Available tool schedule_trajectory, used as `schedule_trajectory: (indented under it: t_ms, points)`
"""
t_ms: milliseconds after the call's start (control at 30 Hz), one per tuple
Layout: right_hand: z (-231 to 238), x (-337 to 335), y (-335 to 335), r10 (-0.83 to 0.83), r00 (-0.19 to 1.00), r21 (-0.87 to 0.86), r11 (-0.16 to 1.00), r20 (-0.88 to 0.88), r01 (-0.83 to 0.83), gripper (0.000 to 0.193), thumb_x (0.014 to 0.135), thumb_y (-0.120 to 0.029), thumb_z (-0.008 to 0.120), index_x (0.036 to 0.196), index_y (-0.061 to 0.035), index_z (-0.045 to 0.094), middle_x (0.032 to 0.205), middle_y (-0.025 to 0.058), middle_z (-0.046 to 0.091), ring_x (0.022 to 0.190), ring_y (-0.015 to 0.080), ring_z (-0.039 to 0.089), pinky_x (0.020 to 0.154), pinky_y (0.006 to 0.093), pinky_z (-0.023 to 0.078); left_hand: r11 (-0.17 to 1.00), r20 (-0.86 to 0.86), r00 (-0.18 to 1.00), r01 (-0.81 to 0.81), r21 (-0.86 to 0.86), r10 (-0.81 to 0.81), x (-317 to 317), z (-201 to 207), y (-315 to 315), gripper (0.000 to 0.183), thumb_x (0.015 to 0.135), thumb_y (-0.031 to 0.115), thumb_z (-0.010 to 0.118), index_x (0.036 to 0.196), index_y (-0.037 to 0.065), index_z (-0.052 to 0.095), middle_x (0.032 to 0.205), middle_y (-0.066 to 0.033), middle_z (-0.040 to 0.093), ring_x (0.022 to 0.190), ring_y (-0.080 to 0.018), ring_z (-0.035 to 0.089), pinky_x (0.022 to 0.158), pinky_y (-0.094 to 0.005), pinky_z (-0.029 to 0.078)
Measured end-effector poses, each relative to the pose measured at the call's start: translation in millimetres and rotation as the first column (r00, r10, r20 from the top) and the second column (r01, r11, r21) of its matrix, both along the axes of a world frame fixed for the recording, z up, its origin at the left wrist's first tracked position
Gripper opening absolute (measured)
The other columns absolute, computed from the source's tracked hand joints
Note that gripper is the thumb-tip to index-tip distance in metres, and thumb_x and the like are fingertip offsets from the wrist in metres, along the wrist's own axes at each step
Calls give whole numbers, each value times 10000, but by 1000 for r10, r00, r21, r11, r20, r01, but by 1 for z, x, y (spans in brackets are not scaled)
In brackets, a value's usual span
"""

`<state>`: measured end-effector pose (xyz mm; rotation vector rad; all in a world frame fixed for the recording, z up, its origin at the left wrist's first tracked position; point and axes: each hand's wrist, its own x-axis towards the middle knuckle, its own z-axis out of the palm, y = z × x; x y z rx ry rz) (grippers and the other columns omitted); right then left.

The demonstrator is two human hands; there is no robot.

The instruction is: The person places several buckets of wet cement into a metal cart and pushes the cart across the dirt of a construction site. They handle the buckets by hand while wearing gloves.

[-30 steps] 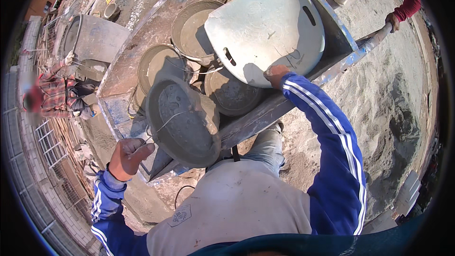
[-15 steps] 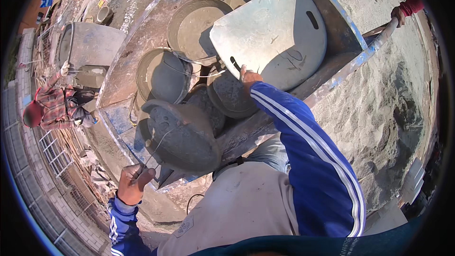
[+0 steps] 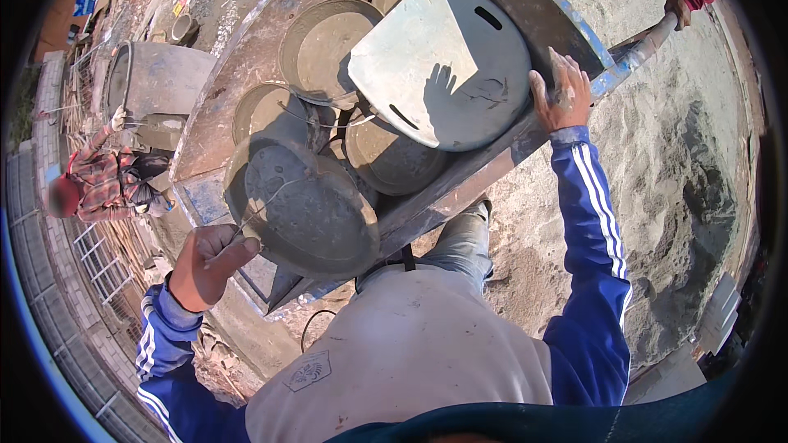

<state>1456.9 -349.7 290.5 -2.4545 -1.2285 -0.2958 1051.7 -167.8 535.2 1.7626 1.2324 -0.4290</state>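
Observation:
My left hand (image 3: 207, 267) is closed on the thin wire handle (image 3: 283, 193) of a dark bucket (image 3: 341, 234) smeared with grey mortar. That bucket sits tilted at the near left end of a rusty metal bin (image 3: 460, 213) with worn blue paint. My right hand (image 3: 565, 94), fingers spread and nothing in it, hovers by the bin's near right edge. Beside it lies a pale plastic panel (image 3: 394, 66) with two slots, resting over the buckets, the shadow of a hand on it. Several more mortar-coated buckets (image 3: 328, 37) stand in the bin, partly hidden under the panel.
At upper right, another person's hand (image 3: 678, 10) in a red sleeve holds a bar at the bin's end. A person in a plaid shirt (image 3: 107, 180) stands at left beside a grey drum (image 3: 160, 78). Grey sand (image 3: 632, 164) spreads along the right.
My right hand has let go of the panel's slot, opened and moved right. The panel sits flatter. My left hand, still on the wire handle, has shifted left and up, and the bucket's mouth shows more.

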Motion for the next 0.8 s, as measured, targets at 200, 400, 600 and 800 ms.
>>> schedule_trajectory:
  t_ms: [200,400,600,800]
  points:
    - [-41,12,-28,-279,955,258,920,-97,295,529,890,-349,431,1311,-32,385,1331,206,396,1271,353,321,1055,500,169,972,64,975,206,113,-214,90,57,-9,371,859,191,559,570,11,410,521,21,316,511,-72,280,463,-285,239]
    - [-41,12,-29,-184,939,458,835,-290,304,573,914,-362,329,1340,20,312,1386,229,301,1312,373,229,1071,484,105,821,31,848,502,271,-529,185,50,-2,311,853,220,580,647,-9,538,534,-11,454,522,-81,395,481,-280,328]
    - [-46,20,-35,-199,934,439,840,-298,319,541,918,-340,345,1343,-7,325,1382,219,315,1309,365,240,1073,478,109,725,121,716,663,187,-687,264,-56,1,319,852,264,559,692,-9,595,584,-64,517,564,-114,477,558,-296,382]
    - [-43,19,-38,-212,929,417,847,-302,329,531,906,-321,398,1336,-14,345,1374,202,338,1305,353,257,1074,479,114,529,-61,554,818,227,-830,338,-164,-15,447,816,416,544,734,-14,635,669,-200,596,646,-314,575,634,-403,431]
